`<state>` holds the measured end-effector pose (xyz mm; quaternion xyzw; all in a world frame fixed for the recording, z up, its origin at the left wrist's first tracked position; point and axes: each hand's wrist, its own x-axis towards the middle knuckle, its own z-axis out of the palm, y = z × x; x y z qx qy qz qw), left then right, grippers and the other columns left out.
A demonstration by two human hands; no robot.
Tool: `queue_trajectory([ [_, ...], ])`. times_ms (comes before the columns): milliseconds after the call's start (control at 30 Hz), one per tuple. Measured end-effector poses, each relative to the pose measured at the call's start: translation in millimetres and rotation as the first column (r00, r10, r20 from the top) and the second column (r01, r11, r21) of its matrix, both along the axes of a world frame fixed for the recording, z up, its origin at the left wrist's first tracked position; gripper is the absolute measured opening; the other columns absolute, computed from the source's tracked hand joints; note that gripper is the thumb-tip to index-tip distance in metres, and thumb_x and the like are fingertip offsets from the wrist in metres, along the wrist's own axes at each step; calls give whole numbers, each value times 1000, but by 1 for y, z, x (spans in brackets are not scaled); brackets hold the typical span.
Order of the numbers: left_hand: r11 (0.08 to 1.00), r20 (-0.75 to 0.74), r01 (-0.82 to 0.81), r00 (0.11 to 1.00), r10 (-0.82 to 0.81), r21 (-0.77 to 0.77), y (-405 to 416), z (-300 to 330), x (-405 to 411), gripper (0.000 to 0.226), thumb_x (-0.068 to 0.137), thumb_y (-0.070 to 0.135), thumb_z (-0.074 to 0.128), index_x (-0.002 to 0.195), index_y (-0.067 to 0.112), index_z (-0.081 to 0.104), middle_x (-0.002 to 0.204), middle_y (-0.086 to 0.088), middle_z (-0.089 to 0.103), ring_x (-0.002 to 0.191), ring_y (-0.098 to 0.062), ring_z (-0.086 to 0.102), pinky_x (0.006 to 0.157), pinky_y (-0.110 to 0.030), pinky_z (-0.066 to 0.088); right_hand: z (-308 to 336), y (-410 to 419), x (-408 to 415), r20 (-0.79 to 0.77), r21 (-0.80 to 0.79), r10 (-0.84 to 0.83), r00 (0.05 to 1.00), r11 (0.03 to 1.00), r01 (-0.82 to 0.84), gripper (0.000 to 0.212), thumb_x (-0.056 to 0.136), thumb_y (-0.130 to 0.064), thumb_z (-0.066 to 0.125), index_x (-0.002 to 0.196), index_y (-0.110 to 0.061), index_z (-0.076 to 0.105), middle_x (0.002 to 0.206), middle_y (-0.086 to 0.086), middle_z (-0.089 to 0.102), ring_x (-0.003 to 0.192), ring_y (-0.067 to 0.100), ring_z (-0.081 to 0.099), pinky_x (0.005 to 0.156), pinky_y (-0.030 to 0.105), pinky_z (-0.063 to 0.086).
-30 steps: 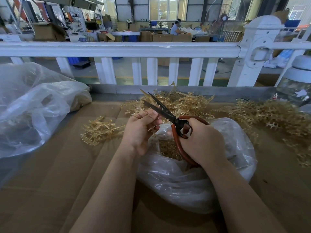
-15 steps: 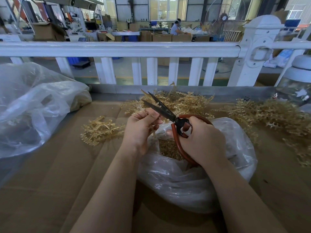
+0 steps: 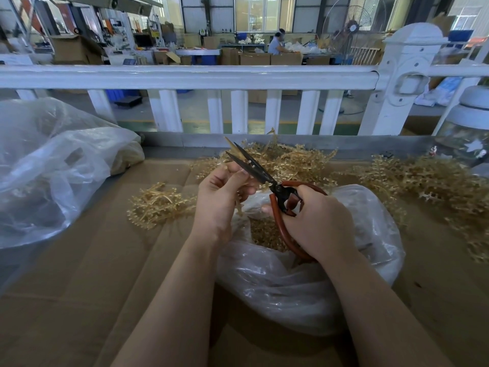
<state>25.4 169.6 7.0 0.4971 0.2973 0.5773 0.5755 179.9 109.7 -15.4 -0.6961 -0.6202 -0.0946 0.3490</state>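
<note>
Tan, light, likely snappy: pinching the plastic sprig (image 3: 239, 206) close to the cut in the left hand (image 3: 219, 198) above the bag (image 3: 291, 292), gripping red-handled scissors (image 3: 260, 172) in the right hand (image 3: 318, 222), blades parted.

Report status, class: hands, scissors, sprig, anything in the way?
Left hand pinches tan sprig. Right hand grips scissors, blades open. Open bag below, nothing blocking.

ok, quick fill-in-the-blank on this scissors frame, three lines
1. The left hand pinches a tan sprig; the right hand grips the scissors, whose blades are ___.
2. Both hands work above a clear plastic ___.
3. The railing behind is ___.
Missing: open; bag; white.
</note>
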Motion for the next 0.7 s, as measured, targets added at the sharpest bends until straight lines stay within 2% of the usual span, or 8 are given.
queue_trajectory([
  [167,998,-11,-57,998,57,-2,-1,0,3,10,91,6,65,84,7,71,62,5,65,58,-5,55,60,-18,44,0,0,-1,2,4,11,1000,1000,-11,62,76,-83,47,70,-22,56,59,-17,52,57,8,53,52,24,45],
  [300,998,-9,-55,998,55,-2,0,-1,2,9,91,7,65,85,7,72,64,4,67,61,-6,58,63,-20,45,0,1,-1,-2,-4,12,1000,1000,-12,64,73,-86,44,70,-23,54,60,-17,51,59,10,52,53,25,42],
  [433,998,-5,-53,999,53,26,0,-2,1,10,90,6,65,93,-1,71,66,4,69,61,-4,60,61,-18,47,0,1,-1,-12,-13,17,1000,1000,-17,66,71,-89,40,70,-24,52,61,-17,52,60,11,54,55,26,46],
  [500,997,-27,-49,998,51,61,-1,-1,1,6,90,3,65,88,1,71,67,5,70,61,-3,63,60,-15,48,0,1,-1,-18,-21,6,1000,1000,-6,63,71,-89,39,69,-26,48,60,-17,51,60,12,54,56,27,48],
  [600,991,-61,-31,997,39,130,-3,-1,1,31,90,-1,65,68,20,72,67,5,72,64,-3,67,61,-13,49,0,1,0,-24,-28,-17,1000,999,16,67,71,-89,39,73,-23,54,64,-13,58,62,13,58,59,31,53],
  [700,990,-65,-33,997,42,137,-4,-1,1,25,89,0,66,70,16,70,69,3,71,66,-4,66,62,-13,49,0,0,0,-11,-18,-13,1000,1000,13,69,71,-89,37,72,-23,54,62,-14,56,59,11,55,56,28,49],
])
